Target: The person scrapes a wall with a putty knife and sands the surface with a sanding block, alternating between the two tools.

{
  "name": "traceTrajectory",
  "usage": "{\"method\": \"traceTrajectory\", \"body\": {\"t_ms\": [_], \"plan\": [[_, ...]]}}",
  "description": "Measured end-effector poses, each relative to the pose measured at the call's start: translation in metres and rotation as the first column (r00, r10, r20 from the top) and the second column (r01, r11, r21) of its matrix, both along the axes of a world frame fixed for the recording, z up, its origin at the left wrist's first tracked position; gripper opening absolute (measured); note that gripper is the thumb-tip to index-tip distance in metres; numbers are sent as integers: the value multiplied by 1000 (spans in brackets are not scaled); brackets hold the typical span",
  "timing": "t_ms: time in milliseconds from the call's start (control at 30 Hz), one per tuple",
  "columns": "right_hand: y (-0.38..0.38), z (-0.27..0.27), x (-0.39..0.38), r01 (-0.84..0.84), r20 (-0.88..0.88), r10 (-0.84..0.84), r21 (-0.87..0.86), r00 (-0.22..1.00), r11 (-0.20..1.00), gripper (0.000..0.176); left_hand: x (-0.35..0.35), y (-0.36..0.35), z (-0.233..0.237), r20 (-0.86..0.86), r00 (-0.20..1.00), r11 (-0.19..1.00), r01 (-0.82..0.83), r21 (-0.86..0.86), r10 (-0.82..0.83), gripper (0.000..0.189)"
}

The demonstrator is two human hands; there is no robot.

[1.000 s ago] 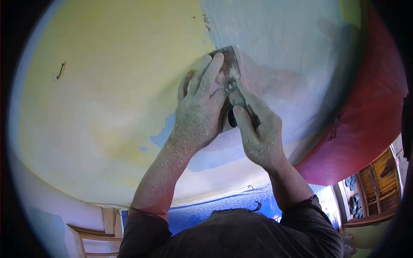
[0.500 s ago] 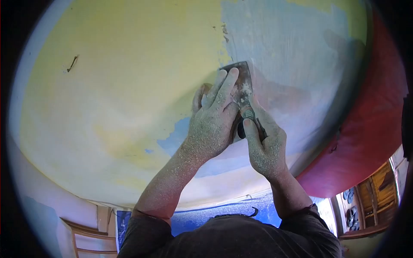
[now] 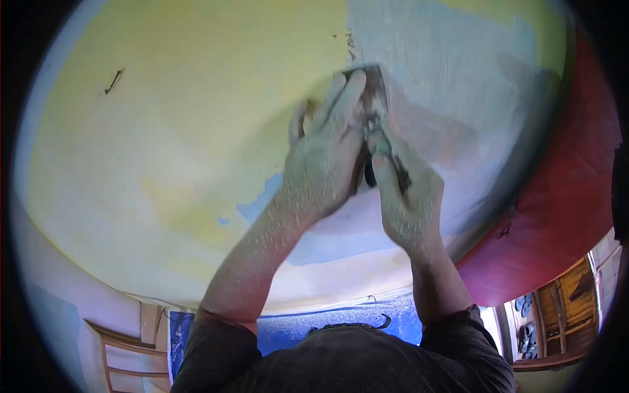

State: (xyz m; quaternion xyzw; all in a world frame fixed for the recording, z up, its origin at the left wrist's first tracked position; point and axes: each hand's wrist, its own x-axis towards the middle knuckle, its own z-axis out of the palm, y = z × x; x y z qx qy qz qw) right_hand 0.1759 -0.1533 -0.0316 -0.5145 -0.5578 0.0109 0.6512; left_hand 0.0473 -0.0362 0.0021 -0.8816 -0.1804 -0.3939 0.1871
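Evidently blurred by motion, the two dusty hands meet around a scraper (image 3: 375,92) at the upper middle of the frame, its dark blade lying against a large painted surface (image 3: 164,131). Any marking on the round part near the right thumb is too smeared to read.

The right hand (image 3: 413,200) is closed around the handle, thumb laid along the top and pointing up the frame; its other fingers are mostly hidden beneath. The left hand (image 3: 321,167) lies palm down over the tool's left side, two fingers stretched onto the blade and another bent outward on the left. Its palm side is out of sight, so I cannot tell whether it grips anything there. Both forearms rise from the lower edge, leaning inward from the short sleeves of a dark shirt (image 3: 347,360).

The blade's left part is covered by the fingers. Just above it, small dark marks (image 3: 350,46) follow the border between yellow paint and a pale blue patch (image 3: 452,52). A red surface (image 3: 550,209) curves down the right, cut off by the dark lens edge; footwear (image 3: 526,337) at lower right is small and indistinct.
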Motion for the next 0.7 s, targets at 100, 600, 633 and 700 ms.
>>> {"method": "traceTrajectory", "body": {"t_ms": [100, 600, 633, 700], "plan": [[8, 4, -1, -31, -44, 35, 73, 998, 997, 53, -4, 2, 11, -4, 1000, 1000, -1, 20, 1, 30], [3, 3, -1, 7, 6, -8, 123, 1000, 992, 48, 6, 0, 6, 13, 1000, 1000, 16, -27, -15, 50], [6, 2, 2, 12, 15, -14, 110, 1000, 994, 47, 6, 5, 2, 9, 1000, 999, 12, -33, -12, 51], [6, 21, 5, 14, 19, -14, 40, 1000, 999, 46, 9, 2, 13, 31, 999, 1000, 14, -24, -13, 52]]}}
